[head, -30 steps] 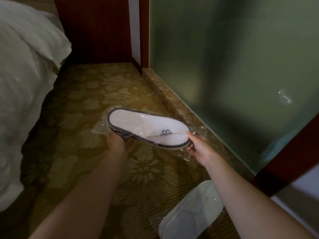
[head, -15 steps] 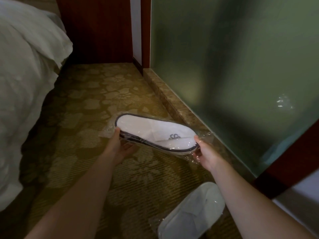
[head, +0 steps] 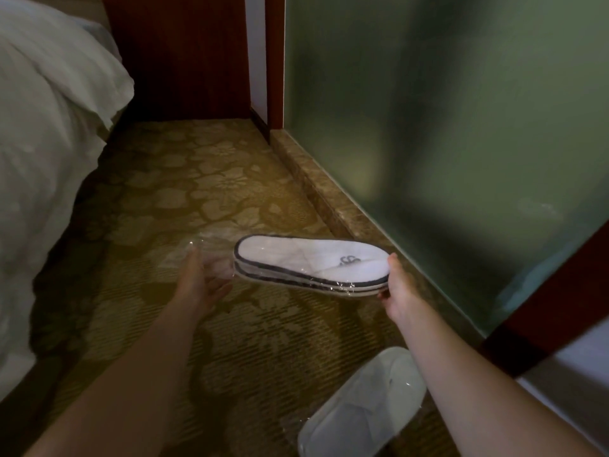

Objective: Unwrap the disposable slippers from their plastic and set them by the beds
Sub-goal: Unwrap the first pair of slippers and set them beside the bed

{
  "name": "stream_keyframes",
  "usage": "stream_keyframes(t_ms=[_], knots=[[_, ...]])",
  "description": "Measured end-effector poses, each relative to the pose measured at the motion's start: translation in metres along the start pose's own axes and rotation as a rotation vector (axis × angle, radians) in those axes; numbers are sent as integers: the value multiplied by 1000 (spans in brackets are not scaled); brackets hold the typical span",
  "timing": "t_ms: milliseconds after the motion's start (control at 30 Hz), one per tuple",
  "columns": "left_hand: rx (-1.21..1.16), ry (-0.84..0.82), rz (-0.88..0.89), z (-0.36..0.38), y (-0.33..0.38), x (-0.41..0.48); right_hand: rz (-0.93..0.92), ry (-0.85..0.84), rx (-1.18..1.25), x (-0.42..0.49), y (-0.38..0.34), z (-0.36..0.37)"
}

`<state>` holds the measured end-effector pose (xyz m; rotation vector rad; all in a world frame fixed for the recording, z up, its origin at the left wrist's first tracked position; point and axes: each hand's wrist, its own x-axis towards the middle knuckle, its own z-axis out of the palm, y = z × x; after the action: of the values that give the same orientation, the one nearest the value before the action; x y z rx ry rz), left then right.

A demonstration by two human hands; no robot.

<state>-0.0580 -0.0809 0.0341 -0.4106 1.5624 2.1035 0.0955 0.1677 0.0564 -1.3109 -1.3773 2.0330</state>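
A flat pair of white slippers with dark trim (head: 309, 263) lies stacked inside clear plastic wrap (head: 211, 255), held above the carpet. My right hand (head: 395, 288) pinches the toe end of the pack. My left hand (head: 201, 285) is at the loose plastic past the heel end, palm up and fingers spread, touching the film; whether it grips the film I cannot tell. A second wrapped white slipper pack (head: 362, 407) lies on the carpet under my right forearm.
A bed with white duvet (head: 43, 153) fills the left side. Patterned gold carpet (head: 204, 179) runs between the bed and a stone kerb (head: 333, 199) under a frosted glass wall (head: 445, 110). A dark wooden panel (head: 184, 54) stands at the far end.
The slipper pack has shifted right and a little lower. My left hand has come off the heel end and now sits at the loose plastic, fingers spread.
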Motion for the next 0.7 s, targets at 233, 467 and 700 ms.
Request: stream_keyframes(t_ms=[233, 467, 700], knots=[[69, 18, 38, 26, -9, 3, 17, -55, -17, -2, 0, 3], [-43, 103, 70, 13, -8, 9, -27, 77, 70, 7, -7, -10], [-77, 245, 93, -11, -5, 23, -59, 298, 187, 17, -3, -29]])
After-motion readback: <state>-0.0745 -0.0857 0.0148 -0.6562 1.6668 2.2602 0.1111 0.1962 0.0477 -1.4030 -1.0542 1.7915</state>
